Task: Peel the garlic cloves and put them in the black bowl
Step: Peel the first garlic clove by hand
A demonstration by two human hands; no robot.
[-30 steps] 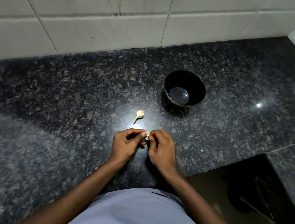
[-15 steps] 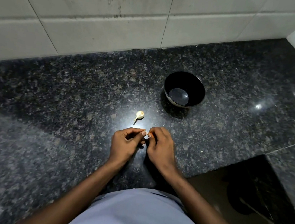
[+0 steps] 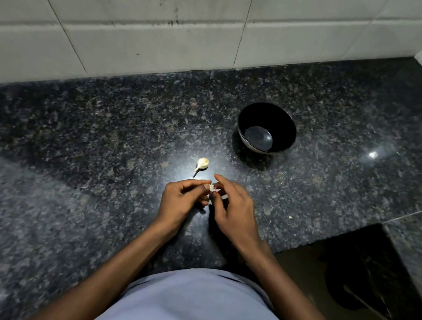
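My left hand point(image 3: 182, 201) pinches a small pale garlic clove point(image 3: 211, 187) between thumb and fingertips, just above the dark granite counter point(image 3: 72, 170). My right hand point(image 3: 233, 209) meets it from the right, its fingertips picking at the clove's skin, index finger raised. Most of the clove is hidden by the fingers. A second unpeeled clove point(image 3: 202, 163) with a thin stalk lies on the counter just beyond my hands. The black bowl point(image 3: 266, 127) stands farther back to the right and looks empty.
A white tiled wall point(image 3: 166, 36) runs along the back of the counter, and another wall closes the right corner. A small pale scrap point(image 3: 290, 217) lies on the counter right of my hands. The counter edge drops to a dark floor at lower right.
My right hand has loosened and its fingers have spread, the index finger lifting away from the clove. The left hand keeps its pinch. The loose clove and bowl stay put.
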